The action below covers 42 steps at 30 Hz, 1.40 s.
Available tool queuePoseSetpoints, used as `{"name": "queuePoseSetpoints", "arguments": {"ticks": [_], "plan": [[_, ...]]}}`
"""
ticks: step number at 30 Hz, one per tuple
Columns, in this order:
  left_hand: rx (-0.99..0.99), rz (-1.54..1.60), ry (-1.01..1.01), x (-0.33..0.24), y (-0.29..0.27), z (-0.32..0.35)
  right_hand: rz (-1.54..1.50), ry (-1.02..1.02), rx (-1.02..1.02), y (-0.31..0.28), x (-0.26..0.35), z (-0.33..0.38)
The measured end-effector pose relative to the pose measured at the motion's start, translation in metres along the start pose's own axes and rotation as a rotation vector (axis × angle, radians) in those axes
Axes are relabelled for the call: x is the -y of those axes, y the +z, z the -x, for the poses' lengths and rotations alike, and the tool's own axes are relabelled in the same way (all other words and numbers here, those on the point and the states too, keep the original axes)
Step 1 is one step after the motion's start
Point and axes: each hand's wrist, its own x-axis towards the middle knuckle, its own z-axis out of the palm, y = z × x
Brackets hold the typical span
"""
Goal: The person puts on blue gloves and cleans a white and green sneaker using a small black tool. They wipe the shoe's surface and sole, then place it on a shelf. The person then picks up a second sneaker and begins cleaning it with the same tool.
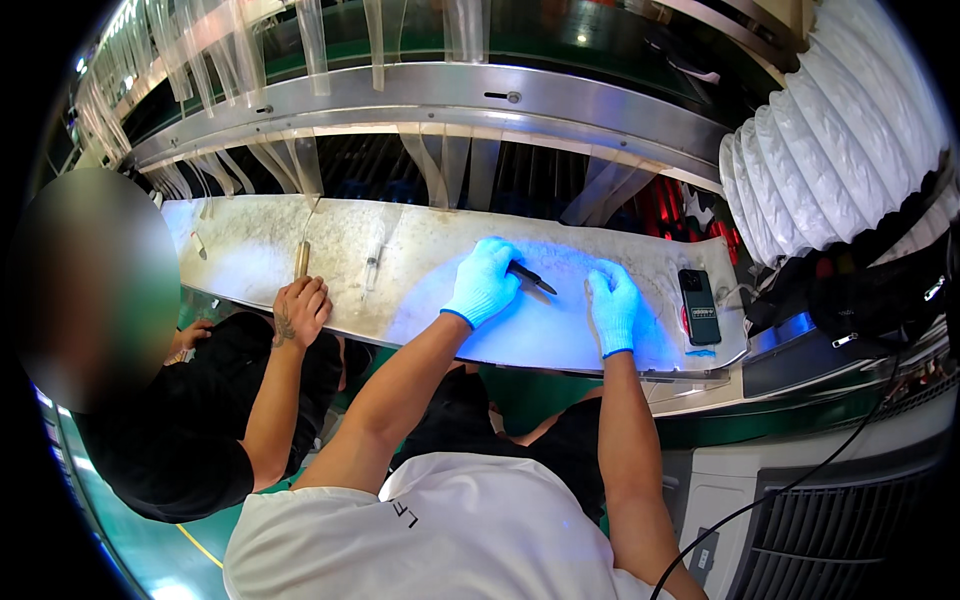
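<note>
- Left hand (pixel 483 282), in a light blue glove: fingers curled and pinched round one thin black pen-like tool (pixel 531 277). The tool's tip points toward the right end of the long pale, stained worktop (pixel 440 240) and lies low over it, near the middle of its length.
- Right hand (pixel 613 305), also in a light blue glove: fingers together and slightly bent, laid palm-down on the worktop just right of the tool's tip. It holds nothing.
- Both hands sit in a patch of blue-violet light on the worktop, between its middle and right end.
- Arm pose: both bare forearms rise from the lower edge and run up toward the worktop's near edge. The left one slants up to the right; the right one is nearly upright.
- Gloved hands: two. Pen-like tools: one.
- One dark smartphone (pixel 699 305) lies flat at the worktop's right end, just right of the right hand and not touching it.
- A co-worker's bare hand (pixel 300 308) rests on the near edge toward the left end, fingers folded round one brownish stick-like handle (pixel 302 258); what the handle belongs to cannot be told.
- One small clear syringe-like object (pixel 371 270) lies between the co-worker's hand and the left hand.
- One white ribbed duct hose (pixel 830 150) hangs beyond the right end.
</note>
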Motion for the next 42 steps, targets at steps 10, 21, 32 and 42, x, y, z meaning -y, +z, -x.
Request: {"name": "queuePoseSetpoints", "arguments": {"ticks": [10,21,32,42], "plan": [[-0.028,-0.001,0.061,0.003,0.002,-0.001,-0.022,0.045,0.018,-0.001,-0.003,0.001],[-0.025,0.0,0.072,0.001,-0.001,0.0,-0.009,0.087,0.05,-0.004,0.026,0.008],[0.006,0.016,0.035,0.006,-0.003,0.002,0.025,0.047,0.022,0.0,0.02,0.007],[-0.072,0.019,0.116,0.006,0.003,0.002,0.075,0.024,0.027,-0.003,0.016,0.005]]}}
